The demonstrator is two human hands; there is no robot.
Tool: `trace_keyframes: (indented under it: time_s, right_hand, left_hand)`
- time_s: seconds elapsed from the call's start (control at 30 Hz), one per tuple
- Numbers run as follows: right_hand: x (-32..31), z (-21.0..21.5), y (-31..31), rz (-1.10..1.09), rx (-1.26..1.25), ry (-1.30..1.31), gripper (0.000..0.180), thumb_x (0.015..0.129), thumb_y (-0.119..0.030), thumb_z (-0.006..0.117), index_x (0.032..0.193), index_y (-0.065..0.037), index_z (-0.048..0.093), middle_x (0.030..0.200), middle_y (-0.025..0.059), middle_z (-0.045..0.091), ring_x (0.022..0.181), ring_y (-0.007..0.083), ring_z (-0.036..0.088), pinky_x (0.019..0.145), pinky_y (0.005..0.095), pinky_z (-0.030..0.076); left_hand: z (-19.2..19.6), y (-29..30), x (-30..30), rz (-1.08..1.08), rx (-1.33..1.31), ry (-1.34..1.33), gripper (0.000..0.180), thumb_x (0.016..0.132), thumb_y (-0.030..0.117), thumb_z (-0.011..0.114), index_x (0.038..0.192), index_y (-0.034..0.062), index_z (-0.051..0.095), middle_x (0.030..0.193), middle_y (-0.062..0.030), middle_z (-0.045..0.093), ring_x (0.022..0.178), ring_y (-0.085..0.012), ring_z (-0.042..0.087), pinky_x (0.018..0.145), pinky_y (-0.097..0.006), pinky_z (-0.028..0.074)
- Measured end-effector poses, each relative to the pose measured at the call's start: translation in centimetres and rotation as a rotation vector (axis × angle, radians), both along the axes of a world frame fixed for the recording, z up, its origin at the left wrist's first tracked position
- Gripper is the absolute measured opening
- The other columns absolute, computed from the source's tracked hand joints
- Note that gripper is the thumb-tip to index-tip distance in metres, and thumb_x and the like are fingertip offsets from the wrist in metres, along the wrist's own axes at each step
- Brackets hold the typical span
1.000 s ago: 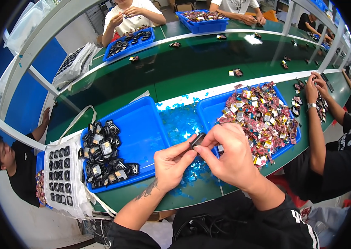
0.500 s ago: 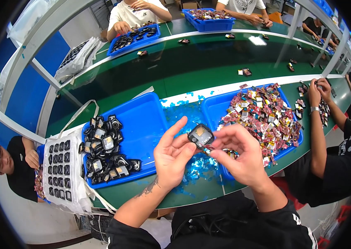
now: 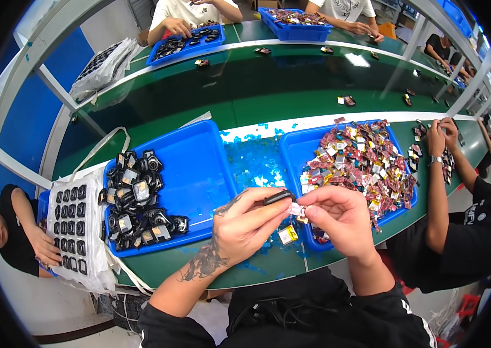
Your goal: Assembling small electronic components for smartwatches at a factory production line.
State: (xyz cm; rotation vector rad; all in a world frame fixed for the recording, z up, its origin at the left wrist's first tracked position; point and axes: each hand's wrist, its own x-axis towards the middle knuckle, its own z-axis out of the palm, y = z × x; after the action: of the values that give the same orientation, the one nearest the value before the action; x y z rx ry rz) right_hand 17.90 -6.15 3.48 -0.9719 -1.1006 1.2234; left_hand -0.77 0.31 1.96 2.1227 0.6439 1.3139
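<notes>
A black square watch case [image 3: 278, 198] is gripped in my left hand [image 3: 249, 219], turned nearly edge-on, so its face is hidden. My right hand [image 3: 341, 217] pinches a small pinkish circuit board [image 3: 296, 210] at the case's near edge. Whether board and case are joined I cannot tell. Just below both hands shows a silver battery with a yellow edge [image 3: 287, 234]; its link to the board is not clear. A blue tray [image 3: 199, 174] on the left has black watch cases [image 3: 138, 191] heaped along its left side. Red circuit boards with batteries [image 3: 361, 168] fill the right blue tray [image 3: 297, 148].
Blue film scraps [image 3: 251, 156] litter the green table between the trays. At far left stands a white sheet holding rows of black frames [image 3: 70, 223]. Beyond runs a green conveyor belt [image 3: 199, 95] carrying scattered parts. Co-workers sit at both sides and across.
My left hand has rolled over, tipping the watch case from face-up to nearly edge-on. The pinkish board and the battery now show below it. The view has shifted slightly.
</notes>
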Motion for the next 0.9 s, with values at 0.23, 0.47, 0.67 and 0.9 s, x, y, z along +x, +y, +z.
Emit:
trace_keyframes:
  time_s: [0.23, 0.47, 0.67, 0.9]
  right_hand:
    - [0.8, 0.5, 0.4, 0.009, -0.050, -0.142, 0.010, 0.089, 0.000, 0.063, 0.098, 0.005, 0.063, 0.091, 0.0066, 0.064, 0.085, 0.0095, 0.062, 0.075, 0.0229, 0.053]
    - [-1.3, -0.4, 0.3, -0.180, 0.032, -0.129, 0.014, 0.086, 0.001, 0.067, 0.099, 0.004, 0.062, 0.089, 0.0060, 0.063, 0.083, 0.0093, 0.061, 0.067, 0.0217, 0.053]
    - [-2.3, -1.3, 0.9, -0.410, 0.215, -0.443, 0.023, 0.078, 0.003, 0.074, 0.098, 0.003, 0.063, 0.082, 0.0071, 0.068, 0.073, 0.0102, 0.066, 0.063, 0.0216, 0.053]
    - [-1.4, -0.6, 0.8, -0.345, 0.191, -0.439, 0.023, 0.078, 0.003, 0.074, 0.098, 0.002, 0.064, 0.082, 0.0069, 0.068, 0.074, 0.0098, 0.066, 0.064, 0.0217, 0.053]
  left_hand:
    - [0.3, -0.1, -0.3, -0.030, -0.097, 0.095, 0.021, 0.073, -0.007, 0.074, 0.093, 0.0011, 0.073, 0.095, -0.0117, 0.069, 0.082, -0.0185, 0.069, 0.068, -0.026, 0.056]
    - [-0.7, -0.5, 0.7, -0.192, -0.747, -0.178, 0.020, 0.084, 0.002, 0.070, 0.103, -0.0046, 0.069, 0.101, -0.0117, 0.064, 0.089, -0.0147, 0.066, 0.078, -0.026, 0.059]
    - [-1.6, -0.6, 0.8, -0.311, -0.844, -0.408, 0.035, 0.087, -0.007, 0.062, 0.122, -0.0066, 0.059, 0.118, -0.0120, 0.057, 0.107, -0.0188, 0.061, 0.094, -0.029, 0.052]
    - [-1.6, -0.4, 0.8, -0.311, -0.807, -0.378, 0.038, 0.087, -0.008, 0.061, 0.125, -0.0070, 0.057, 0.120, -0.0131, 0.057, 0.112, -0.0206, 0.060, 0.095, -0.030, 0.051]
